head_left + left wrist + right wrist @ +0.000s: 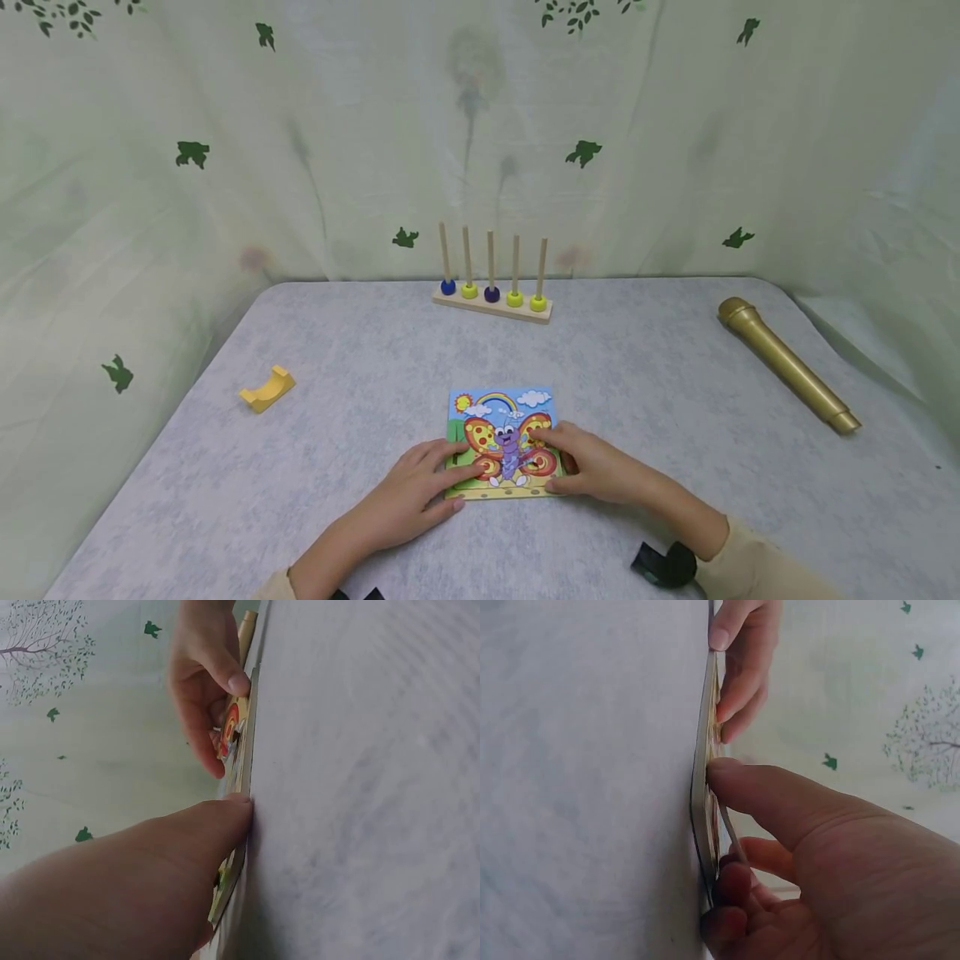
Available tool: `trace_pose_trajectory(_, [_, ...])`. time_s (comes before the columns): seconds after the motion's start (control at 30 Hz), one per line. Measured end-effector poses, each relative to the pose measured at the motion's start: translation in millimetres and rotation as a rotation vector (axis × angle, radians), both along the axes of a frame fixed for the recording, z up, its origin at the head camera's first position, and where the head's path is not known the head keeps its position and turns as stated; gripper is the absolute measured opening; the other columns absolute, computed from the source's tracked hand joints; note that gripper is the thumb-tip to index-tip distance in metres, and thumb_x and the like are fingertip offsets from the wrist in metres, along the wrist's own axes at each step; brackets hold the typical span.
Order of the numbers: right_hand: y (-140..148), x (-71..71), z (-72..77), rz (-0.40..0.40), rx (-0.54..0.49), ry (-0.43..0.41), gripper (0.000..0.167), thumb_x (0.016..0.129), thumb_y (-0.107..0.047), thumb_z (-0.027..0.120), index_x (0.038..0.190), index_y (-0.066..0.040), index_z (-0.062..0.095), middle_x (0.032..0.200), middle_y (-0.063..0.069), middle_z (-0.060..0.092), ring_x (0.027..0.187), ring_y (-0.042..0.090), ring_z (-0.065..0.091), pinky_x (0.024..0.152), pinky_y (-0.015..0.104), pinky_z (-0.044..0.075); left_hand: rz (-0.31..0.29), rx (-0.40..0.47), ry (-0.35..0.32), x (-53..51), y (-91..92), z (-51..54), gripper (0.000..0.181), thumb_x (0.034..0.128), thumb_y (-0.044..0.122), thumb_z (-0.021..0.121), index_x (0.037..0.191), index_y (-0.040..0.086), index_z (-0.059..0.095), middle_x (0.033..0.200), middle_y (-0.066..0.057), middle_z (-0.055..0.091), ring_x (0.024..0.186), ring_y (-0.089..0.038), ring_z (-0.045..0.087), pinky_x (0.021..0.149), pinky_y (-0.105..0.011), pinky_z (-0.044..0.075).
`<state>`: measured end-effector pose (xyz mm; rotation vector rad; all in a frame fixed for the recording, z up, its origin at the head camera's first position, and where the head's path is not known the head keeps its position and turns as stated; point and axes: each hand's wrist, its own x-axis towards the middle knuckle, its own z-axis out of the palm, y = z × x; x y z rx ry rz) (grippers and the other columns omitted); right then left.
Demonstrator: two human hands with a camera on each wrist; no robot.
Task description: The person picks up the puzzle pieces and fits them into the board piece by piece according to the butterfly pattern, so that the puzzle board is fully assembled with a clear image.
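Observation:
A small butterfly jigsaw puzzle board (504, 493) lies flat on the table, with a rainbow, sun and clouds in its picture. My left hand (408, 496) rests on its left side, fingers stretched over the picture and thumb at the near left corner. At the right side, my right hand (603, 467) pinches a thin puzzle piece (733, 829) between thumb and fingers. That piece stands tilted up from the board in the right wrist view. The right fingers partly cover the butterfly's right wing in the head view.
A wooden peg stand (491, 308) with blue and yellow beads is at the back. A yellow curved block (268, 389) lies on the left, a gold microphone (787, 364) on the right. A black strap-like object (665, 566) is beside the right sleeve.

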<state>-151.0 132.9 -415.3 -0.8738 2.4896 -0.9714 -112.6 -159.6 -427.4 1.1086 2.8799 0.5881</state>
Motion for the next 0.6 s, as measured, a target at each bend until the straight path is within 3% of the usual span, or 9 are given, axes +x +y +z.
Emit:
trace_pose_trajectory(0.17, [-1.5,-2.1,1.3,0.006,0.016,-0.006,0.061,0.080,-0.028,0.069,0.133,-0.010,0.045,0.102,-0.002,0.040,0.080,0.012,0.039,0.061,0.023,0.037,-0.002,-0.046,0.073,0.3,7.3,4.7,0.045,0.0875,0.039,0.055,0.130,0.027,0.050,0.134,-0.004,0.040,0.124,-0.028,0.030,0.100,-0.045,0.024])
trace_pose_trajectory(0.3, [-1.6,-3.3,2.6,0.013,0.017,-0.021,0.060,0.080,-0.028,0.068,0.133,-0.009,0.045,0.106,-0.001,0.040,0.088,0.014,0.039,0.067,0.025,0.036,-0.039,-0.081,0.135,-1.7,17.7,4.6,0.044,0.0859,0.039,0.057,0.125,0.019,0.053,0.130,-0.004,0.042,0.123,-0.024,0.032,0.101,-0.040,0.025])
trace_pose_trajectory(0.47, [-1.0,-5.2,1.5,0.001,0.004,-0.029,0.057,0.080,-0.029,0.069,0.129,-0.011,0.046,0.112,0.000,0.043,0.096,0.014,0.043,0.079,0.031,0.039,-0.144,-0.102,0.118,-3.2,32.7,3.6,0.053,0.0867,0.046,0.053,0.133,0.023,0.043,0.134,-0.004,0.037,0.123,-0.022,0.031,0.099,-0.041,0.028])
trace_pose_trajectory(0.6, [-1.1,-5.8,-0.8,-0.011,-0.024,-0.025,0.051,0.079,-0.028,0.070,0.122,-0.012,0.050,0.111,-0.001,0.045,0.092,0.014,0.043,0.077,0.029,0.038,-0.193,-0.100,0.121,-4.5,42.3,3.4,0.055,0.0884,0.050,0.047,0.138,0.029,0.036,0.137,-0.006,0.035,0.124,-0.024,0.029,0.098,-0.048,0.026])
